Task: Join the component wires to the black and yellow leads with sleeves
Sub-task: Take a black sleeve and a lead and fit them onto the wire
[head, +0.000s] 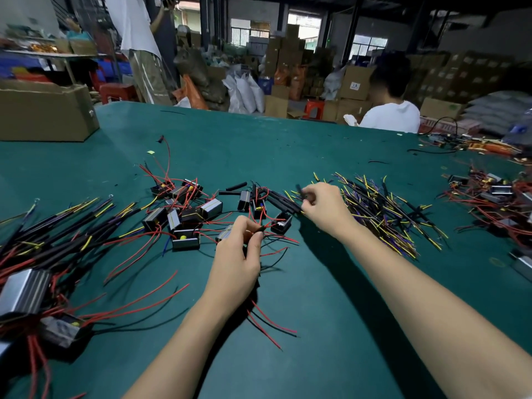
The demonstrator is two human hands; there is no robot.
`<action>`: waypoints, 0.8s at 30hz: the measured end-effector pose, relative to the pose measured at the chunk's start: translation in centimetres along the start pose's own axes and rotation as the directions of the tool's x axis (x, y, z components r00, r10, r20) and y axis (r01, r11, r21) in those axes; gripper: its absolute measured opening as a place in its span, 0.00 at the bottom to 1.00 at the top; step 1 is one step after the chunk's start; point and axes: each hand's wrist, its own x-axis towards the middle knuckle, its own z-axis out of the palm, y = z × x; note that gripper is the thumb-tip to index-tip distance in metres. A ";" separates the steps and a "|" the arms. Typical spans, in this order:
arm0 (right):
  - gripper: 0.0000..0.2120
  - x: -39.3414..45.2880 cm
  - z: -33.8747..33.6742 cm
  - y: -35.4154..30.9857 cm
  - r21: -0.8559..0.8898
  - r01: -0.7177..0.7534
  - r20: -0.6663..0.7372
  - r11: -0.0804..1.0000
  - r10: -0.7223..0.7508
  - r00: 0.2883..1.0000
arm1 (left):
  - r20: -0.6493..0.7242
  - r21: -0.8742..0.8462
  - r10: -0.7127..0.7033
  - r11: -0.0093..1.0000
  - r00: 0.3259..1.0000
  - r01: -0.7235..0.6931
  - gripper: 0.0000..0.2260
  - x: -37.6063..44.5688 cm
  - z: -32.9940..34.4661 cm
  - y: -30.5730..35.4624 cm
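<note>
Left hand (234,254) hides component (mostly); far face blurred.

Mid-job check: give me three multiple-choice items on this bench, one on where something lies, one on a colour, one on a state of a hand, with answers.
1. Where does the pile of black and yellow leads lie?
A. right of the right hand
B. inside the cardboard box
C. under the left forearm

2. What colour is the table?
A. white
B. green
C. orange

3. What is the left hand doing?
A. lying flat and open
B. pinching thin wires at its fingertips
C. lifting the box

Answers: 1 A, the pile spreads just beyond that hand. 2 B, green surface throughout. 3 B, finger and thumb meet on the wires.
</note>
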 end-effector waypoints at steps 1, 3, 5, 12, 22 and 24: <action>0.08 -1.0 -0.6 -0.2 0.213 -0.080 -0.086 0.974 0.101 0.991 | 0.002 -0.007 -0.004 1.000 1.000 0.004 0.06 0.0 -0.1 0.1; 0.06 -3.9 -1.4 -0.7 0.657 -0.173 -0.057 0.734 0.278 0.959 | 0.009 -0.011 -0.011 1.000 1.000 0.011 0.06 0.0 -0.1 0.3; 0.06 -7.2 -1.6 -1.4 0.849 -0.230 0.069 0.475 0.333 0.940 | 0.018 -0.014 -0.016 1.000 1.000 0.016 0.05 0.0 -0.1 0.5; 0.03 -12.0 -0.9 -3.1 0.950 -0.313 0.286 0.006 0.387 0.876 | 0.021 -0.022 -0.025 0.999 0.999 0.026 0.03 -0.2 -0.3 0.6; 0.02 -12.4 -0.3 -3.9 0.959 -0.268 0.225 0.091 0.326 0.918 | 0.007 -0.008 -0.009 1.000 1.000 0.009 0.05 0.0 0.0 -0.2; 0.02 -12.4 -0.2 -3.9 0.960 -0.265 0.223 0.086 0.331 0.917 | 0.011 -0.011 -0.009 1.000 1.000 0.009 0.06 0.0 0.0 -0.3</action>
